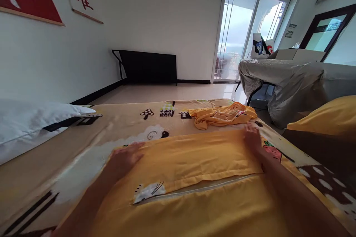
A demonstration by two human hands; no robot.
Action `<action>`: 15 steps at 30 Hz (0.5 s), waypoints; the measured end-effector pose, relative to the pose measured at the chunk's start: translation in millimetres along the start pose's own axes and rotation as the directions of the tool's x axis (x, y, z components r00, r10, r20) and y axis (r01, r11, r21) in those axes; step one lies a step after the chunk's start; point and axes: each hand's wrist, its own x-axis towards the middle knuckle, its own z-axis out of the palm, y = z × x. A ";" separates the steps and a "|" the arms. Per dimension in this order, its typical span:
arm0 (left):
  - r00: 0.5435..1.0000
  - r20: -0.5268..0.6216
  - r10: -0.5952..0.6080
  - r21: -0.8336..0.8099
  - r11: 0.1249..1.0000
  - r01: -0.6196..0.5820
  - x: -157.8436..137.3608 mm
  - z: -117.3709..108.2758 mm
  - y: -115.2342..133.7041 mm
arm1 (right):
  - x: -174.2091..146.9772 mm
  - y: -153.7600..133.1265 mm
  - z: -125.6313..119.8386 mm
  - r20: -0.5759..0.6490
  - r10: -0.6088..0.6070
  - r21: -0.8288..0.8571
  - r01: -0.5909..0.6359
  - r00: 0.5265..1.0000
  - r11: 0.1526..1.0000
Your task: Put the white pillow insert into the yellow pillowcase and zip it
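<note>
A yellow pillowcase lies spread on the bed, its far part folded over toward me. A long slit with a pale edge runs across it, and a white printed patch shows at the slit's left end. My left hand rests on the left far corner of the fold, fingers stretched out over the cloth. At the right far corner, my right hand lies with its fingers extended along the edge. Just beyond the fold is a crumpled orange-yellow cloth, close to my right fingertips.
Under everything is a beige patterned blanket. A white pillow lies at left. At right stands a box with yellow cloth on top. Beyond are a plastic-covered table and a black folded frame against the wall.
</note>
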 end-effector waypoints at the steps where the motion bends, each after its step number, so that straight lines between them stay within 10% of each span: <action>1: 0.994 0.068 0.082 -0.060 0.995 -0.078 -3.0 -3.2 18.2 | -5.8 -25.0 -4.7 0.011 -0.081 0.026 0.081 0.997 0.996; 5: 0.910 0.150 0.386 -0.206 0.913 -0.353 -20.1 3.3 89.2 | -51.9 -139.6 -11.0 0.041 -0.482 0.167 0.470 0.875 0.867; 7: 0.871 0.151 0.467 -0.257 0.870 -0.421 -27.7 12.6 107.5 | -79.2 -183.5 -9.2 0.016 -0.745 0.338 0.698 0.666 0.631; 9: 0.857 0.140 0.496 -0.301 0.846 -0.441 -31.9 19.3 111.3 | -97.1 -204.8 -6.6 -0.025 -0.789 0.497 0.692 0.614 0.523; 15: 0.876 0.201 0.438 -0.274 0.884 -0.379 -30.9 20.1 99.7 | -72.6 -148.7 4.8 0.157 -0.634 0.542 0.470 0.757 0.696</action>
